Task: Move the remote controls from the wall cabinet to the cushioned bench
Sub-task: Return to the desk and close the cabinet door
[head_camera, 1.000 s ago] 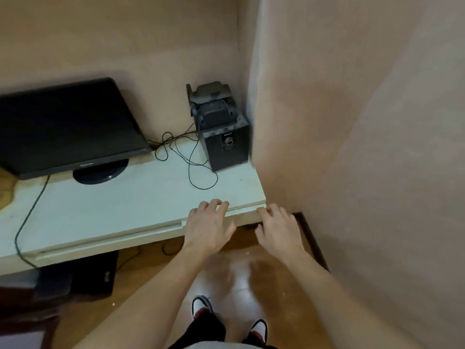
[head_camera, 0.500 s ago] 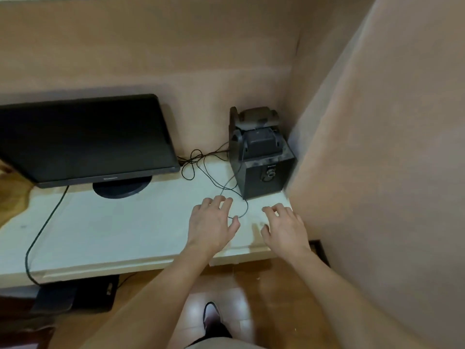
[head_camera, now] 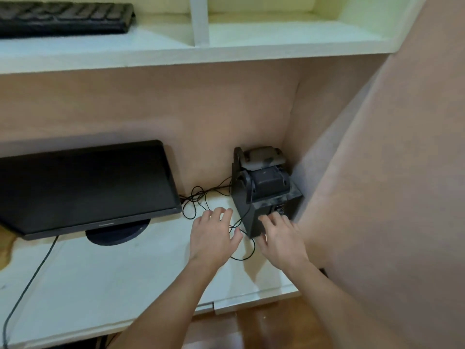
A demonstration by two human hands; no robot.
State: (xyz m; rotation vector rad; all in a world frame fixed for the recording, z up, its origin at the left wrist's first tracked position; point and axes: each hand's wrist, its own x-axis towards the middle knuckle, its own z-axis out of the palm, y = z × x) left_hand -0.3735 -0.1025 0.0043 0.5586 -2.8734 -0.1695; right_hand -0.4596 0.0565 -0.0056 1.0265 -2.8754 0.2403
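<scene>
Both hands empty: left hand & right hand are flat, fingers spread & loose, low over the counter, nothing gripped. Right fingertips lie in front of the black speaker box; touching or not, can't tell. No remote controls in view, so their long axis & heading can't be read. The wall cabinet is well above & beyond both hands. A keyboard lies in the compartment up-left of them; the compartment straight above shows only partly. Step in hand, prob.: reach up & find the remotes. To do it well: lift hands clear of the box, check each compartment first, then take each remote across its narrow width, fingers & thumb on the long sides, one per hand.
</scene>
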